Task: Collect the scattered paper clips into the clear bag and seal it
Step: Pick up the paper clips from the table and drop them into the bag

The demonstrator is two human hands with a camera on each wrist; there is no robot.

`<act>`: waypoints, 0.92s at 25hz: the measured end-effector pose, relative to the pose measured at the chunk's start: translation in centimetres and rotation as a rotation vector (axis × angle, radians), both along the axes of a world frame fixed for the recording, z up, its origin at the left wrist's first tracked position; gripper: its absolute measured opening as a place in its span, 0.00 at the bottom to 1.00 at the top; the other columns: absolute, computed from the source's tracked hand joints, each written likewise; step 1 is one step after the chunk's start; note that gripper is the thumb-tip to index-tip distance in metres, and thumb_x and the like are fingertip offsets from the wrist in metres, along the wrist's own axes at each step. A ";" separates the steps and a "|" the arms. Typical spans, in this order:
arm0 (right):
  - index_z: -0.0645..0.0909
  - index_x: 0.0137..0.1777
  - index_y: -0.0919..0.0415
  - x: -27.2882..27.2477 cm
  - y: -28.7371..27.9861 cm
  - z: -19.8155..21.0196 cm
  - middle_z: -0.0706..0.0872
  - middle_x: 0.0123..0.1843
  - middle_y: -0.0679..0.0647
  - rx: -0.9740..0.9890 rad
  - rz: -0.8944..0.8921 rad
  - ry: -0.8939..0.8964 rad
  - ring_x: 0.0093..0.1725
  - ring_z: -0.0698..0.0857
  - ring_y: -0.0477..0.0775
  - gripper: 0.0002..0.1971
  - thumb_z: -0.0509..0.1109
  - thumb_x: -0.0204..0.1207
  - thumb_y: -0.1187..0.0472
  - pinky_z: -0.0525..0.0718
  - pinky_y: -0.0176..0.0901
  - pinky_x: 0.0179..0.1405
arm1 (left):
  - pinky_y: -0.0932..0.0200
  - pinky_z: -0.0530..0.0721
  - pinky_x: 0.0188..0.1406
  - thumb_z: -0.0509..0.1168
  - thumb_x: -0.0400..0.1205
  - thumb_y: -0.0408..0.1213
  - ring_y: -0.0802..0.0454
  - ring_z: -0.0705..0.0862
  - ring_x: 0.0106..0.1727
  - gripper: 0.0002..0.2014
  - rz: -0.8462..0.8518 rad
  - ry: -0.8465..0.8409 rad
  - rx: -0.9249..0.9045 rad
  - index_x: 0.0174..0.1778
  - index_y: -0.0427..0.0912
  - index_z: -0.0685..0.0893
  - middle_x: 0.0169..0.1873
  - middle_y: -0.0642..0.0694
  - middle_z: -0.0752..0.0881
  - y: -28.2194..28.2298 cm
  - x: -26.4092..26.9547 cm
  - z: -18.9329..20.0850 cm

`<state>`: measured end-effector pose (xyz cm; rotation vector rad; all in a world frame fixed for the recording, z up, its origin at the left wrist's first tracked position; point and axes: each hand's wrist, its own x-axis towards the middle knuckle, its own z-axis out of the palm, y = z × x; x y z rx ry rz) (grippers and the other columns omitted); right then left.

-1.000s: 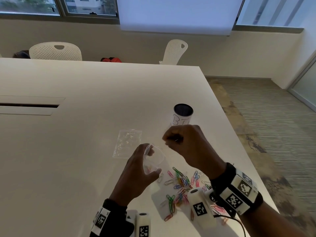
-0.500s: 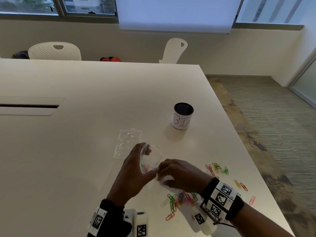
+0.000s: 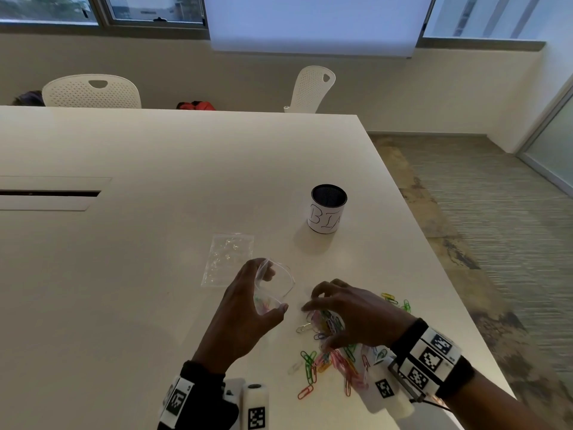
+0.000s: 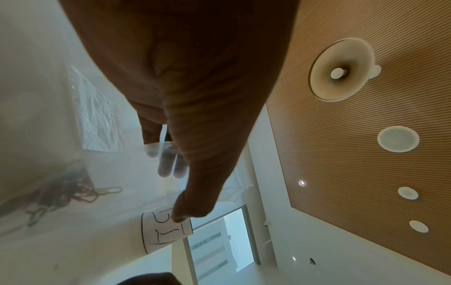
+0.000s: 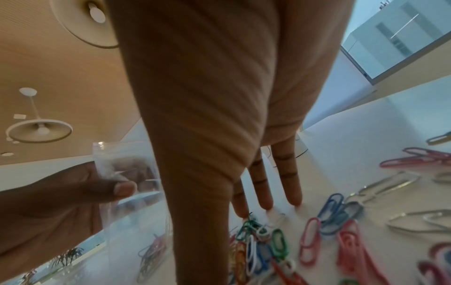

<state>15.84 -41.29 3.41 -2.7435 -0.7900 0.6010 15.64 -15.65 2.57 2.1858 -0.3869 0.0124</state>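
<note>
- Nearest you, the paper clips (image 3: 333, 361) lie heaped on the bench (image 3: 139, 274), just right of the clear bag (image 3: 273, 290).
- Your right hand (image 3: 350, 311) has come down from the bag mouth onto that heap; its grip is loose, fingertips (image 5: 266, 204) touching the bench, nothing pinched yet.
- Your left hand (image 3: 245, 311) pinches the bag open, a few clips already inside, so another load is due.
- Beyond the bag lie a spare bag (image 3: 228, 259), then the cup (image 3: 328, 212).
</note>
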 end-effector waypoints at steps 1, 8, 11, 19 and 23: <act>0.72 0.80 0.40 -0.2 0.0 -0.1 0.71 0.80 0.45 -0.020 0.004 -0.007 0.73 0.73 0.46 0.35 0.79 0.73 0.42 0.84 0.42 0.65 | 0.75 0.75 0.57 0.81 0.74 0.44 0.60 0.82 0.64 0.34 -0.004 0.000 0.001 0.72 0.54 0.71 0.61 0.60 0.81 0.0 0.0 0.0; 0.85 0.65 0.50 -1.7 0.5 -0.1 0.82 0.67 0.47 0.075 -0.050 -0.032 0.59 0.85 0.46 0.13 0.74 0.82 0.53 0.89 0.37 0.56 | 0.79 0.75 0.55 0.81 0.74 0.44 0.62 0.81 0.64 0.32 -0.008 -0.011 -0.015 0.70 0.55 0.72 0.60 0.62 0.81 -0.2 -0.1 0.1; 0.86 0.61 0.54 -2.1 0.9 -0.3 0.84 0.63 0.50 0.054 -0.051 -0.075 0.53 0.88 0.47 0.09 0.71 0.84 0.54 0.85 0.31 0.48 | 0.79 0.75 0.55 0.81 0.74 0.43 0.59 0.82 0.64 0.32 -0.008 -0.011 -0.020 0.70 0.54 0.72 0.60 0.61 0.82 -0.3 -0.2 0.2; 0.91 0.51 0.55 -0.9 -0.8 -0.7 0.90 0.52 0.47 0.178 -0.243 -0.079 0.46 0.89 0.44 0.04 0.77 0.79 0.60 0.92 0.40 0.50 | 0.84 0.74 0.53 0.81 0.74 0.43 0.66 0.81 0.65 0.32 -0.006 -0.012 -0.020 0.71 0.55 0.72 0.60 0.62 0.82 -0.3 -0.3 0.3; 0.93 0.48 0.57 -0.5 -2.3 -0.1 0.94 0.44 0.51 0.403 -0.487 0.018 0.43 0.93 0.45 0.04 0.82 0.75 0.63 0.91 0.31 0.48 | 0.84 0.75 0.52 0.81 0.74 0.45 0.70 0.79 0.64 0.33 -0.009 -0.017 -0.014 0.71 0.57 0.70 0.60 0.65 0.80 -0.2 -0.4 0.1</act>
